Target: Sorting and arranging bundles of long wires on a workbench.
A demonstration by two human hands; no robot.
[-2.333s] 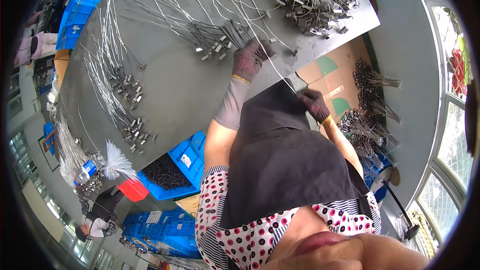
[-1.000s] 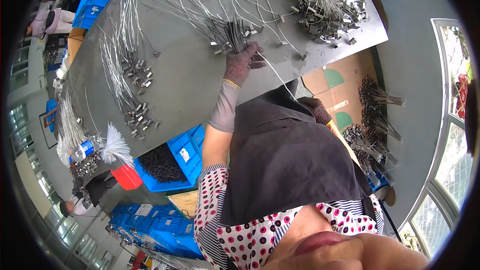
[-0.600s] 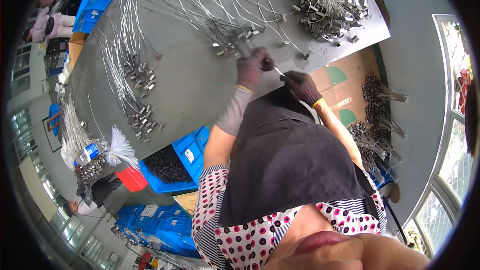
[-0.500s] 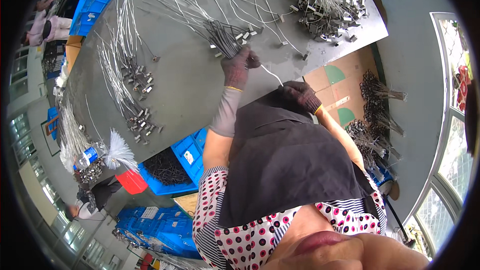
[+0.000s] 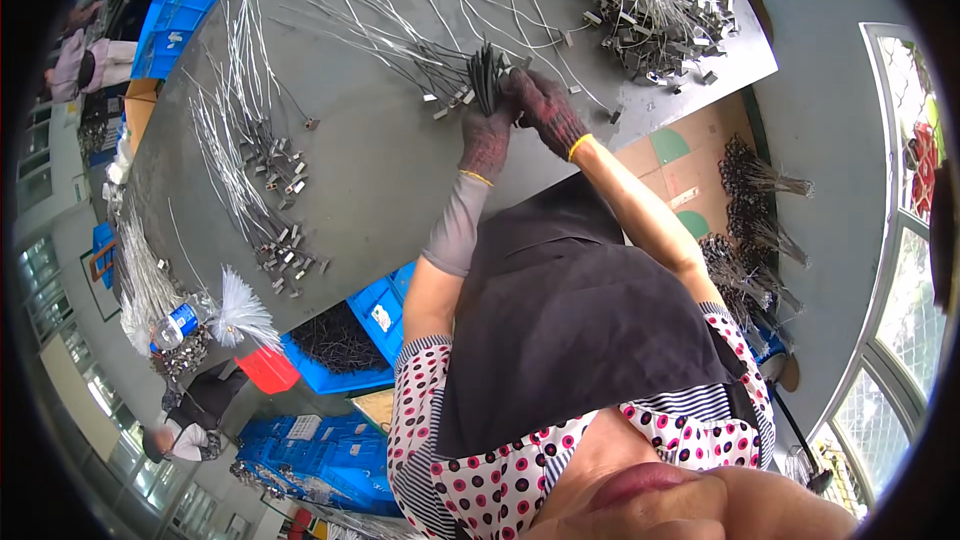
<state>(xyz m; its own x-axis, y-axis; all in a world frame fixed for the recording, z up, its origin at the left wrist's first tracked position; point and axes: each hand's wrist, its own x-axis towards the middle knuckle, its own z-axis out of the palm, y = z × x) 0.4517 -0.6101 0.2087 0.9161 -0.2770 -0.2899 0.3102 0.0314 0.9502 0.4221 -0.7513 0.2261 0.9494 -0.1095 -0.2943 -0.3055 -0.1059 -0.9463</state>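
Observation:
My left hand [image 5: 486, 142], in a dark knitted glove, is closed round a bundle of thin black tubes [image 5: 485, 78] that point up and away over the metal table [image 5: 380, 190]. Pressed close to its fingertips is my right hand [image 5: 547, 108], gloved too, with its fingers bent together. Whatever the right fingers pinch is hidden by the glove. Just beyond the hands lie several silvery wires [image 5: 375, 30] with small block-like metal ends, some partly behind the bundle.
A large heap of wires with metal ends [image 5: 660, 30] lies at the far right. More wire bunches [image 5: 245, 150] lie on the left. Below the table's near edge sits a blue crate [image 5: 345, 340] of black tubes. Wire bundles [image 5: 750, 190] stand to the right.
My right hand has moved up and left from near the apron to my left fingertips. The white wire that stretched between the hands no longer shows. The bundle has turned more upright.

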